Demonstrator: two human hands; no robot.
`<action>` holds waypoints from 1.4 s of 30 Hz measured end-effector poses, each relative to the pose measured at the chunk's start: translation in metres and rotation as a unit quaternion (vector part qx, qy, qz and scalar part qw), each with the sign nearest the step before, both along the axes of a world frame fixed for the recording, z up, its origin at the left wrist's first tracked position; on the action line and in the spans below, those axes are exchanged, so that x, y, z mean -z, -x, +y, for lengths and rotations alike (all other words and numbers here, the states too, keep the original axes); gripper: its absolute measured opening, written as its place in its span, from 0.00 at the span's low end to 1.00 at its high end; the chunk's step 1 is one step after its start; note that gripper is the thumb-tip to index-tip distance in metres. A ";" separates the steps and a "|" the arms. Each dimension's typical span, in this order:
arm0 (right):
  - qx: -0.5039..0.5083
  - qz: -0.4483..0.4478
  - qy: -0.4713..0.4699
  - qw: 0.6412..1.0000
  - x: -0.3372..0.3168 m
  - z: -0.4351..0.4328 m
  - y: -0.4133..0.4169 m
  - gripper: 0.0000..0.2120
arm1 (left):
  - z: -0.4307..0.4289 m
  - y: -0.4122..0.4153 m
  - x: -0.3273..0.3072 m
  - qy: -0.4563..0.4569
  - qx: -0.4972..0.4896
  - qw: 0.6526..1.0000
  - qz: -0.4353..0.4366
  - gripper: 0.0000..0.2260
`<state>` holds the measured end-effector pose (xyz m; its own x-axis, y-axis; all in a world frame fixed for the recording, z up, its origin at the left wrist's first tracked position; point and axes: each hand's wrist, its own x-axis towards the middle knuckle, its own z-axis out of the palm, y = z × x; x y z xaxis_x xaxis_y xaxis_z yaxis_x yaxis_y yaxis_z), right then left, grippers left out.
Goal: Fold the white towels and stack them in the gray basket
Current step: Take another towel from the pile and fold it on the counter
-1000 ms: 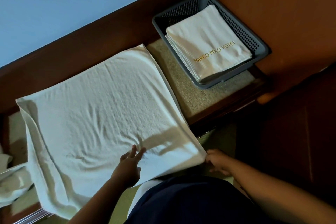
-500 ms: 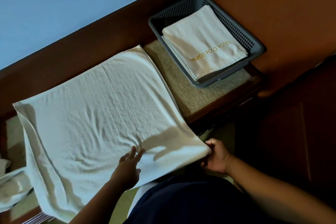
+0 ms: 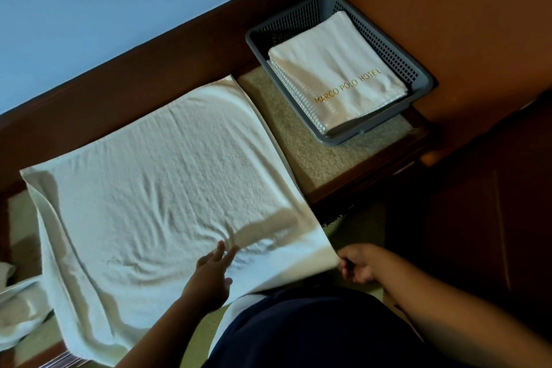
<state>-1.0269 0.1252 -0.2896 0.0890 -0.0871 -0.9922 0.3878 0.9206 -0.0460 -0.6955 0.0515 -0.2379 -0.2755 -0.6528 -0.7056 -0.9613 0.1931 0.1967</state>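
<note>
A large white towel (image 3: 155, 188) lies spread over the wooden shelf, its left side doubled over and its near edge hanging off the front. My left hand (image 3: 210, 275) rests flat on the towel near that front edge, fingers straight. My right hand (image 3: 357, 264) pinches the towel's near right corner, just off the shelf edge. At the back right stands the gray basket (image 3: 418, 69), holding a stack of folded white towels (image 3: 337, 72); the top one reads MARCO POLO HOTEL in gold.
More white cloth (image 3: 18, 308) is bunched at the far left edge. A beige mat (image 3: 301, 146) covers the shelf between towel and basket. An orange-brown wall panel (image 3: 448, 9) rises behind the basket, and dark wood (image 3: 478, 218) fills the right side.
My right hand has slid a little rightward along the towel's near corner and keeps its hold. The left hand stays pressed on the towel. The view has shifted slightly.
</note>
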 end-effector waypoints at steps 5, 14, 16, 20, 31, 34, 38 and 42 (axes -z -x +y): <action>0.093 0.016 0.068 0.993 0.004 -0.001 0.009 0.10 | 0.000 -0.003 0.000 0.000 -0.001 1.000 0.008 0.34; 0.022 0.256 0.048 0.965 0.009 0.017 0.015 0.05 | 0.006 -0.021 0.007 0.032 -0.037 0.998 0.049 0.31; -0.057 0.260 0.104 0.958 -0.002 0.006 -0.004 0.05 | 0.011 -0.033 0.010 0.045 -0.054 0.996 0.050 0.30; -0.176 0.292 0.212 0.916 -0.011 -0.028 -0.046 0.07 | 0.025 -0.064 0.014 0.089 -0.079 0.993 0.019 0.29; -0.509 0.239 0.384 0.732 -0.054 -0.097 -0.267 0.06 | 0.088 -0.281 0.015 0.123 -0.300 0.932 -0.163 0.38; -0.595 0.187 0.401 0.671 -0.059 -0.103 -0.328 0.06 | 0.095 -0.333 0.017 0.115 -0.415 0.885 -0.177 0.32; -0.678 0.154 0.395 0.601 -0.067 -0.113 -0.392 0.06 | 0.106 -0.381 0.032 0.087 -0.575 0.809 -0.085 0.16; -0.741 0.153 0.399 0.518 -0.066 -0.127 -0.442 0.08 | 0.130 -0.391 0.052 0.058 -0.654 0.746 0.111 0.23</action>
